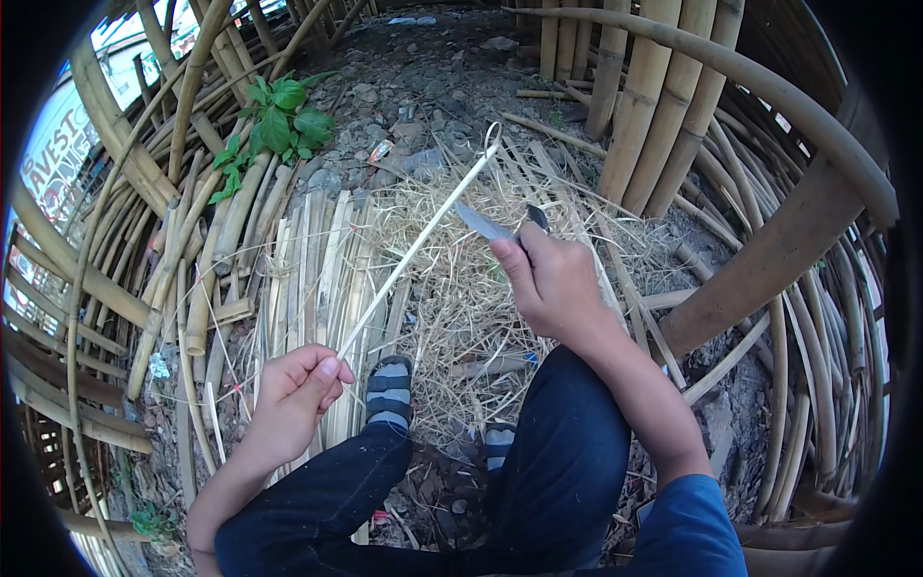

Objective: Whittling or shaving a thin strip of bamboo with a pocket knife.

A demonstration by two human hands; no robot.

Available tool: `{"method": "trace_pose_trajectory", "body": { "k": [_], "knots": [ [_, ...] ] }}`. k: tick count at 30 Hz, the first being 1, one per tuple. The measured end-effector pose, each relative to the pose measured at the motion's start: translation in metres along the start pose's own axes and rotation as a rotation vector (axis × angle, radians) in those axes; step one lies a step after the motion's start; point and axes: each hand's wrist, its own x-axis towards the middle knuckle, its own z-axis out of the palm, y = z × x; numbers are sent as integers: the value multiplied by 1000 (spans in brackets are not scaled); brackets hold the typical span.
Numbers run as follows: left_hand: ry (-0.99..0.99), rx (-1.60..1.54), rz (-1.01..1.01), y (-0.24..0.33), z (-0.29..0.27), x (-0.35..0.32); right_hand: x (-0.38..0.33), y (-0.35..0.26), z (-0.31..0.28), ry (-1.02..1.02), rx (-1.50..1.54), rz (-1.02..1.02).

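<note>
My left hand (298, 396) pinches the near end of a thin, pale bamboo strip (411, 252). The strip slants up and away to the right, and a thin shaving curls at its far tip. In my right hand (553, 279) is a knife (478, 223), its grey blade pointing left toward the strip and its dark handle end showing above the fist. The blade tip lies close to the strip; whether they touch I cannot tell. Beneath both hands spreads a heap of pale bamboo shavings (447, 317).
Split bamboo slats (317, 252) lie left of the shavings. Bamboo poles (159, 288) are stacked at the left, and upright poles (654, 106) stand at the right behind a thick leaning pole (760, 255). A green plant (284, 115) grows on the stony ground (385, 62).
</note>
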Motion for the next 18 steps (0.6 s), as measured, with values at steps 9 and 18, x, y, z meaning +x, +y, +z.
{"method": "trace_pose_trajectory", "body": {
  "k": [9, 18],
  "knots": [
    [-222, -66, -105, 12, 8, -2, 1, -17, 8, 54, -48, -202],
    [-273, 41, 28, 10, 4, -8, -3, 0, -2, 83, -102, -180]
  ]
}}
